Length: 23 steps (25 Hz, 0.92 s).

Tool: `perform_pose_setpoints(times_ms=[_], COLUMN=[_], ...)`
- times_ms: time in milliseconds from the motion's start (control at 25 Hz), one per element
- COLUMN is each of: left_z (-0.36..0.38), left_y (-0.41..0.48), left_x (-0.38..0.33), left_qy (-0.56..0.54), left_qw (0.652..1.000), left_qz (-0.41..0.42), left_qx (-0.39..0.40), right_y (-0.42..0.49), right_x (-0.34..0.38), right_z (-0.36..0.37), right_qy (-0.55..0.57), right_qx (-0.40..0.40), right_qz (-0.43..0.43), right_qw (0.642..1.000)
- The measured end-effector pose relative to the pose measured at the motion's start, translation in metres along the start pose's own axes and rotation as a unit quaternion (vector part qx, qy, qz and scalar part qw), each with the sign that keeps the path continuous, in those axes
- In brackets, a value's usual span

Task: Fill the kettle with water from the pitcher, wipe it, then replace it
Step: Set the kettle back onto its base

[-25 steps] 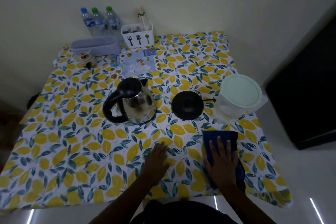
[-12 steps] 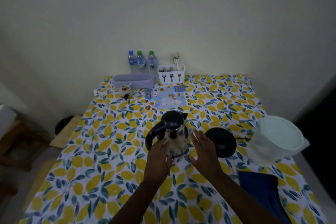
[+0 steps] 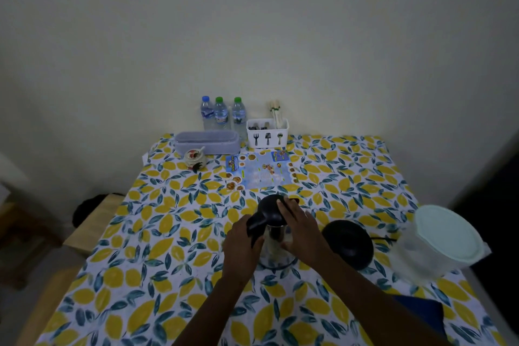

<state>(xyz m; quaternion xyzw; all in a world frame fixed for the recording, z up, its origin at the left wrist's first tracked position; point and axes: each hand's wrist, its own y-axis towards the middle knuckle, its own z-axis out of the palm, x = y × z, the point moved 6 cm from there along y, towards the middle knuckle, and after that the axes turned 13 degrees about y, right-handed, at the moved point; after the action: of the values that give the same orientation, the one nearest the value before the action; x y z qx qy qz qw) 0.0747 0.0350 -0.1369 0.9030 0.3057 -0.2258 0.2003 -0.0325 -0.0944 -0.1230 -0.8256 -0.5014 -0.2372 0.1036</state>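
A steel kettle [image 3: 273, 244] with a black lid and handle stands on the lemon-print tablecloth [image 3: 168, 233] in the middle of the table. My left hand [image 3: 241, 247] is wrapped around its black handle. My right hand [image 3: 300, 230] rests on the kettle, fingers over the lid and thumb against the steel side. The round black kettle base [image 3: 348, 244] lies just right of it with its cord. Further right stands a clear pitcher [image 3: 438, 241] with a pale green lid. A blue cloth [image 3: 424, 314] lies at the near right, partly hidden by my right arm.
Along the wall stand three water bottles [image 3: 220, 114], a white cutlery holder [image 3: 267, 132], a grey oblong container [image 3: 207, 143] and a small painted jar [image 3: 193, 157]. A blue printed leaflet [image 3: 259, 170] lies behind the kettle. A wooden stool [image 3: 92, 222] is left of the table.
Both hands left the table and the blue cloth and came onto the kettle: the left closed on the handle, the right went over the lid. The view tilted up.
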Motion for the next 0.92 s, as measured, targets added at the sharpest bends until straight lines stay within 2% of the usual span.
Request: perform_pose_setpoints(times_ms=[200, 360, 640, 800, 920], left_z=[0.002, 0.008, 0.032, 0.061, 0.082], left_y=[0.016, 0.023, 0.049, 0.064, 0.072], left_x=[-0.002, -0.021, -0.104, -0.152, -0.175], left_qy=[-0.130, -0.149, -0.175, -0.171, -0.162], left_qw=[0.990, 0.989, 0.980, 0.971, 0.967], left_qz=[-0.050, -0.008, 0.046, 0.062, 0.080], left_qx=[-0.007, -0.012, 0.078, 0.154, 0.181], right_y=[-0.003, -0.018, -0.058, -0.081, -0.094], right_x=[-0.004, -0.020, -0.062, -0.101, -0.124], right_z=[-0.002, -0.014, -0.077, -0.097, -0.105], right_qy=[0.095, 0.176, 0.161, 0.141, 0.135], right_qx=[-0.027, -0.086, -0.202, -0.239, -0.256], right_qz=[-0.011, 0.014, 0.078, 0.130, 0.156], right_qw=[0.995, 0.980, 0.963, 0.952, 0.944])
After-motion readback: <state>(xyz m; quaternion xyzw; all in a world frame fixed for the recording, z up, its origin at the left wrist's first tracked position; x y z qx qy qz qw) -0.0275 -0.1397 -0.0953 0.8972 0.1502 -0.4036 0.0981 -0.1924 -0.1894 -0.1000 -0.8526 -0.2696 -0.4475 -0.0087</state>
